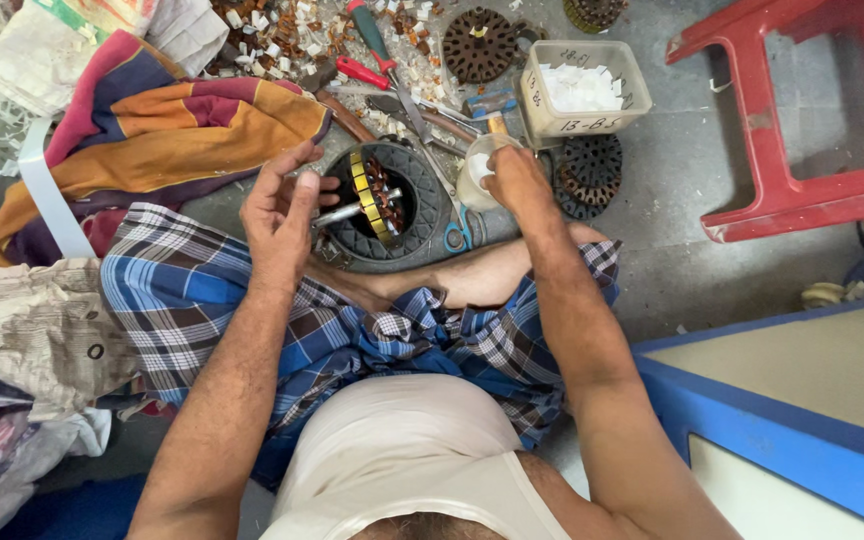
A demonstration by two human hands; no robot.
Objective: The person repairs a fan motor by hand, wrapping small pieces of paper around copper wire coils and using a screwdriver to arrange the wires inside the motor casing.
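A fan motor core point(377, 195) with yellow windings and a steel shaft lies inside a black rubber ring point(432, 215) on the floor in front of my crossed legs. My left hand point(280, 215) hovers just left of the shaft, palm up and fingers apart, holding nothing. My right hand point(517, 180) reaches over a small translucent cup point(474, 178) of white slips beside the ring. Its fingertips are bunched at the cup's mouth, and whether they pinch a slip is hidden.
Behind the cup stands a plastic tub point(552, 118) of white slips. Dark round lamination stacks point(477, 45) point(592, 165), screwdrivers point(372, 40), blue scissors point(460, 235) and scraps litter the floor. A red stool point(802, 195) is right, striped cloth point(182, 125) left, a blue-edged board point(772, 440) near right.
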